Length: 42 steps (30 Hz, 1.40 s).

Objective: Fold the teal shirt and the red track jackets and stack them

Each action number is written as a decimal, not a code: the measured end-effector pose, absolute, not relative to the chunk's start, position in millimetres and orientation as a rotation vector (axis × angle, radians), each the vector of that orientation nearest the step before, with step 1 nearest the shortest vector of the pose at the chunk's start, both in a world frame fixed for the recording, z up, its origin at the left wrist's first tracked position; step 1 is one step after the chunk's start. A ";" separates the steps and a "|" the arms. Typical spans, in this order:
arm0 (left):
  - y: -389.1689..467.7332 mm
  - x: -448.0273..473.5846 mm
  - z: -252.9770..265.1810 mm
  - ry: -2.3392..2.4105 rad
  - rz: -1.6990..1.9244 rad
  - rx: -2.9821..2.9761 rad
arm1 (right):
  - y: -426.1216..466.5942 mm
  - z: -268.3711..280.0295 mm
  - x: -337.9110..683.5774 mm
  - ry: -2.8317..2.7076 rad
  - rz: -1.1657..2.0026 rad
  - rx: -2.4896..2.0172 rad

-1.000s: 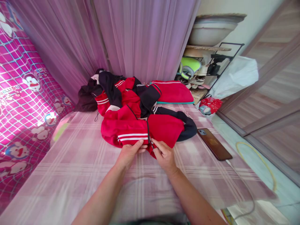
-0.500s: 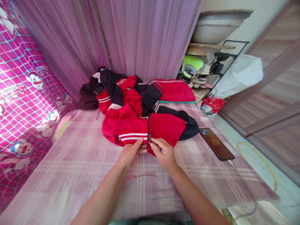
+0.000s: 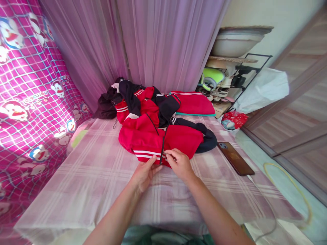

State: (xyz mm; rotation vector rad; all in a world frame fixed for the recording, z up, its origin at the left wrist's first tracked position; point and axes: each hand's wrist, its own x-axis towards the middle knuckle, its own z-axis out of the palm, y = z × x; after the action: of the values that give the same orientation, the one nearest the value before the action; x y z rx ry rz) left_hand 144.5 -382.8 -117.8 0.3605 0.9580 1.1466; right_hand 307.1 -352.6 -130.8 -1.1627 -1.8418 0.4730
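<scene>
A red jacket (image 3: pixel 182 137) with white stripes and dark navy sleeves lies spread on the bed, its black zipper (image 3: pixel 162 144) running up the middle. My left hand (image 3: pixel 146 172) grips the striped hem just left of the zipper, thumb on top and fingers underneath. On the other side, my right hand (image 3: pixel 180 164) pinches at the zipper's lower end; its fingertips hide the small part they hold. Behind the jacket, more red and black clothes (image 3: pixel 146 107) are heaped together.
Folded red clothing (image 3: pixel 194 102) sits at the back right. A brown phone (image 3: pixel 235 158) with a charging cable (image 3: pixel 265 200) lies to the right on the plaid bedsheet (image 3: pixel 84 183). A shoe rack (image 3: pixel 258 69) stands beyond, and a pink patterned cloth (image 3: pixel 38 102) hangs at left.
The camera view has tilted and shifted slightly. My right fingers remain at the zipper, while my left fingers sit a little lower on the hem, showing more below it.
</scene>
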 end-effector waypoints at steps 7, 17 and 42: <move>-398.6 123.3 -102.2 1.063 0.835 0.642 | -355.1 -132.0 310.1 -1.789 0.458 -1.125; -332.6 107.2 -54.0 1.626 0.664 1.733 | -350.3 -146.5 314.9 -1.768 0.448 -1.175; -289.1 169.4 -85.7 1.662 0.627 1.661 | -372.9 -133.3 331.8 -2.037 0.132 -1.082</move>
State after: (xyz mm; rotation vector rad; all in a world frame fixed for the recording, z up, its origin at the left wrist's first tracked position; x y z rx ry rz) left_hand 169.4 -289.1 -85.7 1.6611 1.6621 0.6274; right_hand 331.8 -372.9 -133.3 -1.0816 -2.0365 0.1321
